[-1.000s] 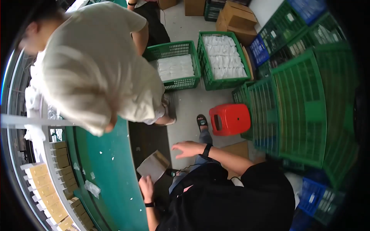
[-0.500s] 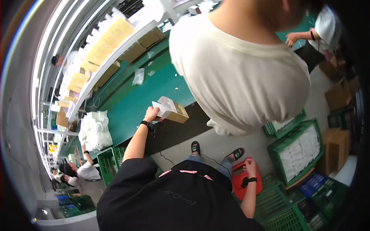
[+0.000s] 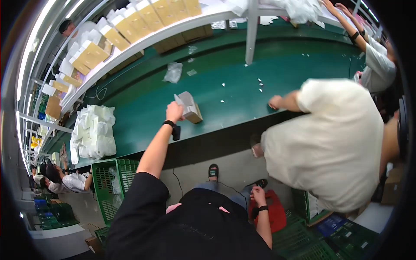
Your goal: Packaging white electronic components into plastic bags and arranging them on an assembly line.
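Observation:
My left hand point(image 3: 174, 112) is closed on the near-left side of a small open carton point(image 3: 193, 113). The carton is tan outside, with pale raised flaps, and it sits at the green work surface point(image 3: 147, 130) near its front edge. Its contents cannot be made out. My right hand point(image 3: 258, 196) is held low at my right side, in front of a red plastic stool point(image 3: 274, 212). Its fingers are loosely bent and a little apart, with nothing visible in them.
Left on the surface lies a stack of white plastic bags point(image 3: 93, 132), with a green crate point(image 3: 104, 186) below. Clear plastic point(image 3: 173, 72) and white scraps lie farther back. A shelf point(image 3: 130, 47) carries several cartons. A co-worker in a cream shirt point(image 3: 325, 147) leans in at right.
The co-worker has moved right and down, uncovering more of the work surface. My left hand still grips the carton, now against the surface. My view has shifted.

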Tool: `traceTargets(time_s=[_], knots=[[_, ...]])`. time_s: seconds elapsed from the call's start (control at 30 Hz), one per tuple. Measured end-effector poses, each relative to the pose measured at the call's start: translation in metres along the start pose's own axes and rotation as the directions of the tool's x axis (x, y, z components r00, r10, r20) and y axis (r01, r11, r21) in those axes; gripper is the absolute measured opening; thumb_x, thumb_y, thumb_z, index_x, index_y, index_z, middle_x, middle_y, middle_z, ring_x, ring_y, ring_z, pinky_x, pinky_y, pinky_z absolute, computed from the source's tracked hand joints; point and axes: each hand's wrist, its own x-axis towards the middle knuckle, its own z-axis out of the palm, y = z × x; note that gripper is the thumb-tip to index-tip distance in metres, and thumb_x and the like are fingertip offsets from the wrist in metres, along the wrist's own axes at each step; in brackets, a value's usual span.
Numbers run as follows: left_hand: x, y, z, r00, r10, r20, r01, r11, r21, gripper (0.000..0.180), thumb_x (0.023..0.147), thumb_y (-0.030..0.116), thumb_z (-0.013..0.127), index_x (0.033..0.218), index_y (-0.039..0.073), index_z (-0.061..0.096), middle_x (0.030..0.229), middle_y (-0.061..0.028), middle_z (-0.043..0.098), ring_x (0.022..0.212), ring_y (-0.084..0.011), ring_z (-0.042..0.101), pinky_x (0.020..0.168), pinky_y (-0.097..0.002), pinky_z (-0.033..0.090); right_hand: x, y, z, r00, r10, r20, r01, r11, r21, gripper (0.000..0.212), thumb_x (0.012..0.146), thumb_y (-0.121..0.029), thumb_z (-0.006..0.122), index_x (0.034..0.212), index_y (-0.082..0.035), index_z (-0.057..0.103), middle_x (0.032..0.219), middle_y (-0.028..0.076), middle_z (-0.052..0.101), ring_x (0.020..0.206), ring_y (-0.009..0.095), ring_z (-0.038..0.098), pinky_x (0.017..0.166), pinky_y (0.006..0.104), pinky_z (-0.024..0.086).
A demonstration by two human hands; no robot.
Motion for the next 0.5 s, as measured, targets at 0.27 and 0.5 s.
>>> traceTargets(time_s=[0.27,0.5], knots=[[-0.028,0.006,-0.033,0.973,-0.023,-0.23,-0.003,0.994,-0.112,0.059,0.099,0.042,0.059,0.136,-0.003,0.049,0.087,-0.0181,0.073,0.058,-0.0324,0.071,0.055,-0.0425,0.059,-0.003,-0.033,0.078,0.994,-0.006,0.112,0.02,0.992,-0.124,0.021,0.101,-0.019,0.061,0.117,-0.006,0.064,0.096,0.006,0.07,0.07,0.018,0.07,0.057,0.0323,0.059],[-0.145,-0.125,0.039,0.724,0.442,0.53,-0.559,0.826,0.075,0.031,0.096,0.033,0.059,0.095,0.003,0.069,0.086,-0.0205,0.073,0.08,-0.0376,0.072,0.072,-0.0468,0.059,0.002,0.012,0.063,0.992,0.122,-0.013,-0.122,0.992,-0.028,0.021,0.101,-0.022,0.059,0.11,-0.004,0.065,0.088,0.01,0.071,0.064,0.021,0.07,0.054,0.0368,0.06]])
